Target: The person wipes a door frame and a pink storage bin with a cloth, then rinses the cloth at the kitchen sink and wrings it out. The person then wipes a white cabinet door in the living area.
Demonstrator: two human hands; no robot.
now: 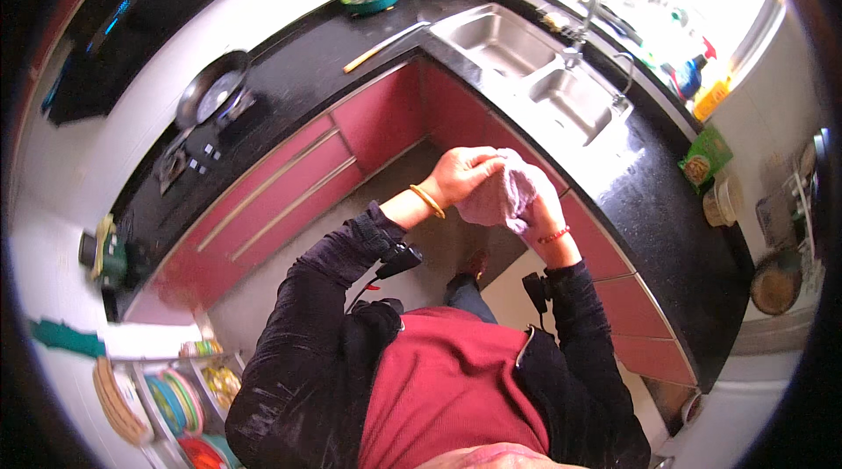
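A crumpled light purple cloth (pixel 493 196) is held up in front of me, over the floor by the counter corner. My left hand (pixel 464 173), with a yellow bangle at the wrist, pinches its upper edge between thumb and fingers. On the other side my right hand (pixel 544 209), wearing a red bead bracelet, grips the cloth; folds hide some of its fingers. Beyond the hands, a double-bowl stainless steel sink (pixel 526 77) with a curved faucet (pixel 592 8) is set into the black countertop (pixel 644 219).
A frying pan (pixel 214 88) sits on the stove at left. A wooden-handled tool (pixel 368 58) lies near the counter edge. Bottles fill a teal tray (pixel 371 5) in the corner. A green packet (pixel 706 158) leans at right. Shelves with colourful plates (pixel 174 403) stand at lower left.
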